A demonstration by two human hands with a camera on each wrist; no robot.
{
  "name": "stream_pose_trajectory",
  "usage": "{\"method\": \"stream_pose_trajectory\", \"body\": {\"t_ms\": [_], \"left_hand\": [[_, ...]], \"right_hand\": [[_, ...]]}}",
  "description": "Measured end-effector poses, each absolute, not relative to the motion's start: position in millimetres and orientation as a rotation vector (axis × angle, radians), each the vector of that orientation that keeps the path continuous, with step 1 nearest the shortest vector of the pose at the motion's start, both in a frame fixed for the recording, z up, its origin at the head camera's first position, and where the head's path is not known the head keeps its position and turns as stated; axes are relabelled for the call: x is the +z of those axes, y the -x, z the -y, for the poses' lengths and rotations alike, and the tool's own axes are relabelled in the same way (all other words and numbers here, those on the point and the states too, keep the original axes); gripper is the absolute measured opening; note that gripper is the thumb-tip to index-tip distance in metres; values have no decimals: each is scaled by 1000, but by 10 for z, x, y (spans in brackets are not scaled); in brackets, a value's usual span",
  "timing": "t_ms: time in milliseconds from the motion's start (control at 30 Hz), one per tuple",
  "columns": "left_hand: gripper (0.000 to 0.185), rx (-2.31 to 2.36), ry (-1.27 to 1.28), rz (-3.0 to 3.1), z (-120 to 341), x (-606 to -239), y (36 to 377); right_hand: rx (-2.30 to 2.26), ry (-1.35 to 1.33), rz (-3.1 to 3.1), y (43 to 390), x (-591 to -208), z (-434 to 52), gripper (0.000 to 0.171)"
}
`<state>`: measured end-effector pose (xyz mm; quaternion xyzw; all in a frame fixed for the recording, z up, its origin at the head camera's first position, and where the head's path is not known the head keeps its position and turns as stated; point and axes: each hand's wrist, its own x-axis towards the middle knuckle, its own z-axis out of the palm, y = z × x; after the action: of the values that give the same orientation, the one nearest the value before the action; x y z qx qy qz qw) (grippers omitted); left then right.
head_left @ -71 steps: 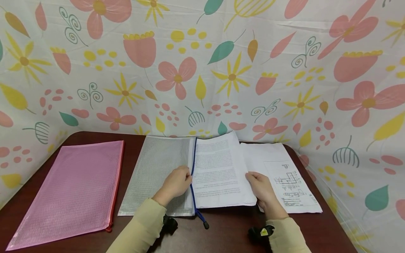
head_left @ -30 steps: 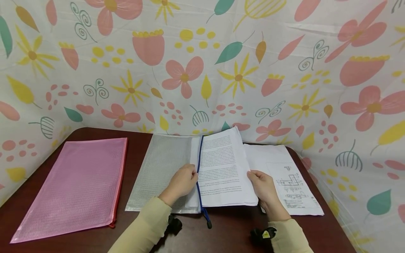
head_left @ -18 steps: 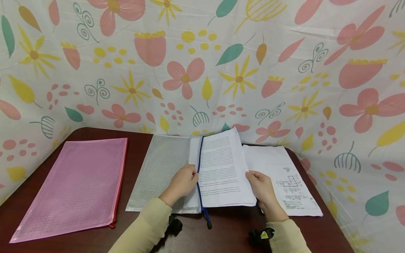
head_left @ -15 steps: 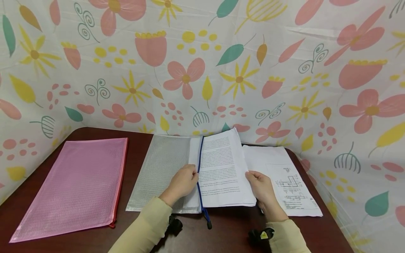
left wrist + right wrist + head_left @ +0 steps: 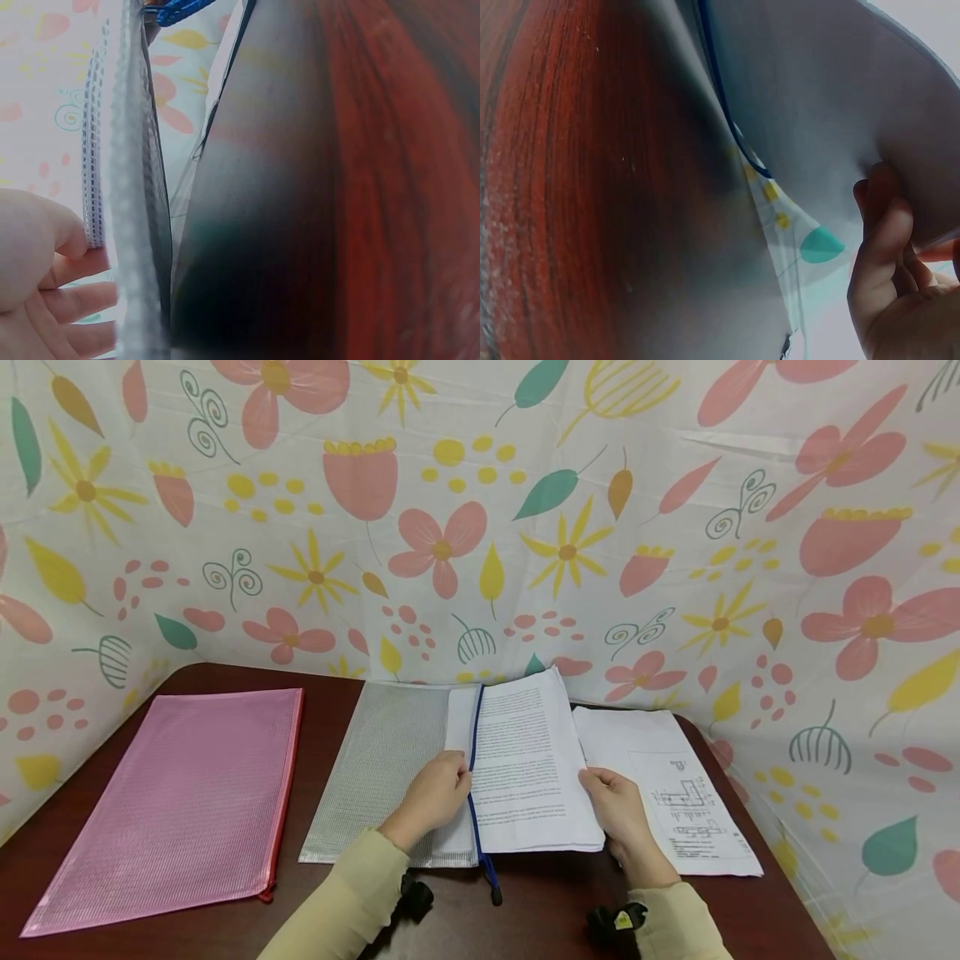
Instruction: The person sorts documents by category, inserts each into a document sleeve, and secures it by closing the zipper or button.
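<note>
While the left hand is resting on the grey mesh zipper pouch, its fingers are curling round the pouch's open, blue-zippered edge and gripping it, as the left wrist view shows from below with fingers tucked under the mesh. The right hand is pinching the right edge of a stack of printed pages, thumb on top and fingers underneath; in the right wrist view the fingers are pressing up against the underside of the lifted paper. The two hands are sitting well apart, one on each side of the stack. The stack's left edge is lying inside the mouth of the pouch, with the rest sticking out to the right and arching up slightly off the dark brown wooden table.

Just beside the stack on the right, partly under its edge and under the right hand, a loose white sheet with a line drawing is lying flat. A blue zipper pull cord is trailing off the near end of the pouch onto the table. To the left, apart from the grey pouch, a pink mesh zipper pouch with a red zipper is lying flat. A floral-patterned cloth is hanging behind and around the table, closing it in on three sides and touching the far ends of the pouch and papers. Both forearms are wearing pale beige sleeves
</note>
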<state>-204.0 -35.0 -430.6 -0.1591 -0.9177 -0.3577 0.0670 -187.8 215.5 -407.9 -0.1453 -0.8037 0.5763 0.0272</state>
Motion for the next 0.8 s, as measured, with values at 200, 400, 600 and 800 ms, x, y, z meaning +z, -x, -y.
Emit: {"method": "stream_pose_trajectory", "body": {"t_ms": [200, 400, 600, 800], "left_hand": [[28, -1084, 479, 2759, 340, -4306, 2044], [27, -1078, 491, 2748, 338, -4307, 2034], [25, -1086, 482, 2745, 329, -4306, 2035], [24, -1071, 485, 2735, 321, -4290, 2021]], "right_hand": [[1789, 444, 2481, 1875, -4085, -2154, 38], [1792, 443, 2470, 1887, -4101, -2143, 36], [1803, 440, 2473, 1876, -4095, -2141, 38], [1821, 439, 2462, 1876, -4083, -2131, 36]]}}
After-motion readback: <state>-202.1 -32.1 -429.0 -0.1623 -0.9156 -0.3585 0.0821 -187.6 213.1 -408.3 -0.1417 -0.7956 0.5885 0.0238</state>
